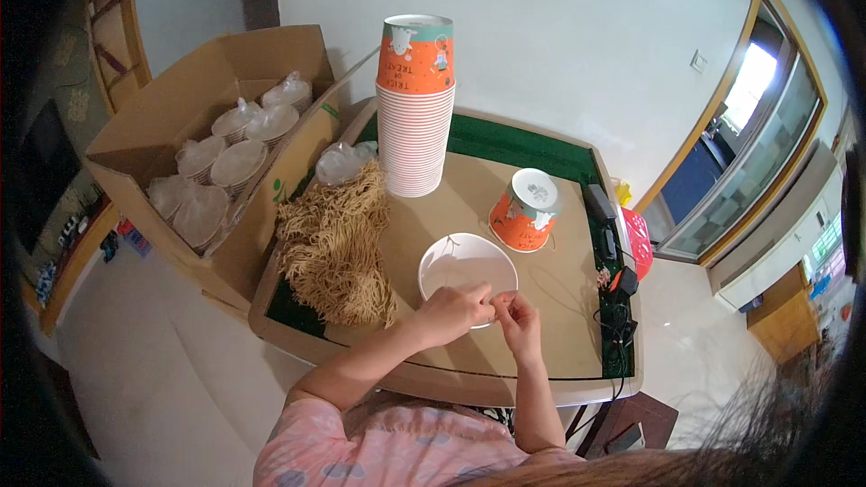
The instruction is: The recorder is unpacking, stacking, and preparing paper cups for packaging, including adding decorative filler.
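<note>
A white-lined paper bucket (pixel 469 266) sits on the table in front of me, its mouth facing up toward me. A short bit of tan cord shows at its far rim. My left hand (pixel 456 314) and my right hand (pixel 520 325) meet at the near rim with fingertips pinched close together; what they pinch is too small to make out. An upside-down orange and teal paper bucket (pixel 523 210) stands to the far right, a cord hanging at its side. A tangled heap of tan cord (pixel 336 248) lies to my left.
Behind the cord rises a tall stack of nested paper buckets (pixel 417 117), upside down. An open cardboard box (pixel 298 149) at the left holds several plastic-wrapped stacks. Black adapters and cables (pixel 616 307) run along the right edge of the green-bordered table (pixel 505 137).
</note>
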